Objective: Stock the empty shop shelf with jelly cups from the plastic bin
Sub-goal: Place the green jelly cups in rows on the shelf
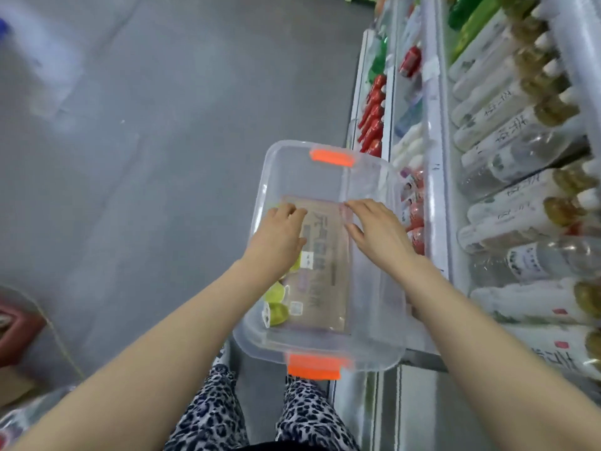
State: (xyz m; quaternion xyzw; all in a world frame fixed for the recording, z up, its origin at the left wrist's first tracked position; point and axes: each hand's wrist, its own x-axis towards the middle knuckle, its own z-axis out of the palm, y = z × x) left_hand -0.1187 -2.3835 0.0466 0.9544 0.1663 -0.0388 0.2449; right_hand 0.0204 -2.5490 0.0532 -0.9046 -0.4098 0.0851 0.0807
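A clear plastic bin with orange latches at both ends sits below me, its right side against the shelf edge. Green jelly cups lie along its left inner side, beside a brownish printed sheet on the bottom. My left hand reaches down into the bin's left part, fingers curled over the cups there; whether it grips one is hidden. My right hand hovers over the bin's middle with fingers spread and nothing in it. Red-lidded jelly cups line the shelf just right of the bin.
White shop shelves run along the right, packed with pale bottles, red bottles and green packs. Grey floor spreads to the left. A red and brown box stands at the lower left. My patterned trousers are below.
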